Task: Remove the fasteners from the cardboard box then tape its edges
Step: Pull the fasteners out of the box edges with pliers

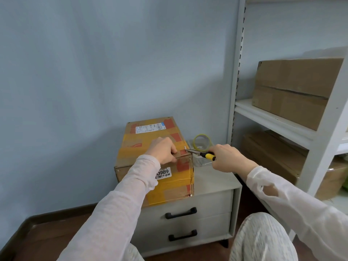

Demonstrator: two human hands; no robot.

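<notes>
From the head camera I see the cardboard box [150,146], patched with yellow and orange tape, standing on the left part of the grey counter [214,180], its near face flush above the two drawers [188,219]. My left hand [163,150] rests on the box's near top edge with its fingers curled over the rim, gripping it. My right hand [226,157] is wrapped around the yellow-and-black handles of the needle-nose pliers [199,153]; the tips meet a small metal fastener [185,147] at the box's near right top corner. Another fastener head [191,194] shows at the lower right corner. A tape roll [202,142] stands just right of the box. A shelving unit [273,117] on the right holds more boxes.
</notes>
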